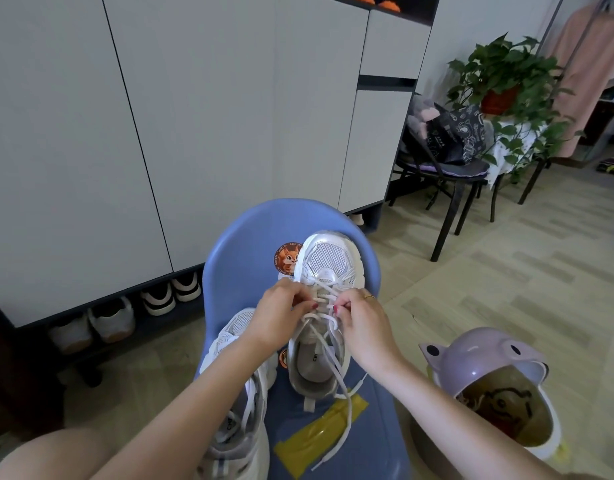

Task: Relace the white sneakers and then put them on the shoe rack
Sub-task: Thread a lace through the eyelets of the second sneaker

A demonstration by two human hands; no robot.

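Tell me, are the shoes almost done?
Not yet. The sneaker on the right has laces crossed through its lower eyelets, and both hands, left and right, are pinching the lace partway up; its long ends hang loose. The other sneaker lies beside it on the blue chair. Neither is on the shoe rack yet.

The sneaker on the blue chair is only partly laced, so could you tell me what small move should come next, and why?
Probably pull the lace snug through the current eyelets, then cross to the next pair. Both the left hand and right hand pinch the lace midway up the sneaker, while the upper eyelets look empty and long ends trail over the chair.
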